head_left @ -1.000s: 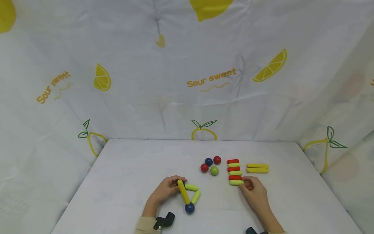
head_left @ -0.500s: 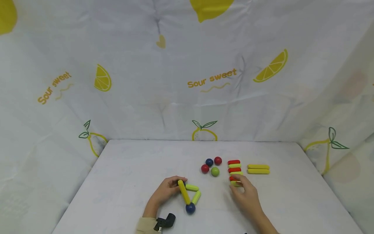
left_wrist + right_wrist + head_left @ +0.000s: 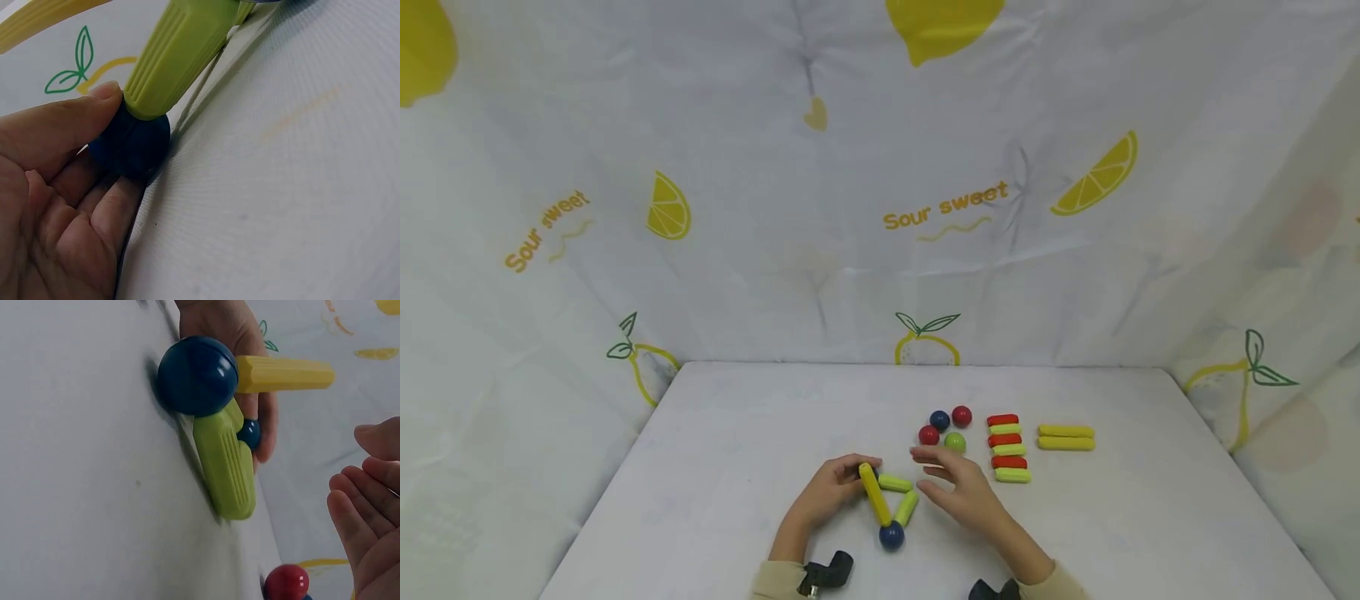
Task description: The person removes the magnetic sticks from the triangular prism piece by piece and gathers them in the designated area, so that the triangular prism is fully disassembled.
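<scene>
My left hand (image 3: 831, 493) pinches a dark blue ball (image 3: 134, 145) between thumb and fingers, low at the white tabletop. A light green stick (image 3: 895, 482) runs out from that ball. Nearer to me lies a second blue ball (image 3: 892, 536), with another light green stick (image 3: 907, 507) set in it. A longer yellow stick (image 3: 287, 374) also joins this nearer ball and juts up away from the table. To the right of this ball-and-stick piece hovers my right hand (image 3: 962, 492), its thumb apart from loosely bent fingers and nothing between them.
Behind my right hand are loose balls: a blue one (image 3: 939, 420), a green one (image 3: 955, 442) and red ones (image 3: 962, 417). Several short red and light green sticks (image 3: 1009, 450) form a column to the right. Two yellow sticks (image 3: 1066, 443) lie beyond it. A printed cloth (image 3: 820, 275) hangs behind the table.
My right hand has left the column of short sticks and moved left, empty, towards the ball-and-stick piece. The left hand keeps its grip on the blue ball.
</scene>
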Demonstrator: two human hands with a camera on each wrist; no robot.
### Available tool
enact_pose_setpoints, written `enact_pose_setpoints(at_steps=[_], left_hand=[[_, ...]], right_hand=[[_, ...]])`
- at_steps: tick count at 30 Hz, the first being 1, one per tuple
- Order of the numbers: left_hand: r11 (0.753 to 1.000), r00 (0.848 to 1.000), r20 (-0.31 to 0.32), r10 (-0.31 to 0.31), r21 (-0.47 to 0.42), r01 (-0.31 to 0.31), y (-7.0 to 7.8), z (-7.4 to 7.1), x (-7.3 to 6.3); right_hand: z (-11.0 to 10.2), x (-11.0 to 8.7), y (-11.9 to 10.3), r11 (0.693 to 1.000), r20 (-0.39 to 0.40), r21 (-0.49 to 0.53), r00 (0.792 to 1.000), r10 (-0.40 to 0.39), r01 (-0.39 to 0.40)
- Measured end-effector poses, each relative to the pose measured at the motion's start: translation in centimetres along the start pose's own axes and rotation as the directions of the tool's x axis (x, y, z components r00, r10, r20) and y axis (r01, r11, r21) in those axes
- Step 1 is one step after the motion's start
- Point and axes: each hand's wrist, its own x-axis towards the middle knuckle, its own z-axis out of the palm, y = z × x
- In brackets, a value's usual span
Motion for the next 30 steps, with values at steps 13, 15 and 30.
enact_pose_setpoints(at_steps=[13,15,30], left_hand=[[0.999,0.999,-0.002,0.038,0.019,-0.038,2.0,-0.1,-0.7],[0.999,0.999,0.0,0.04,0.013,-0.04,2.5,-0.1,-0.8],[1.0,1.0,-0.005,0.017,0.021,-0.017,0.2,-0.1,0.0]], right_hand=[[3.5,3.4,-1.8,0.995,0.282,0.104,0.959,-0.028,-0.002],[3.7,3.5,-1.9,0.997,0.286,0.077,0.958,-0.012,-0.01],[1.9,3.3,-2.7,0.998,0.249,0.037,0.967,0.045,-0.056]])
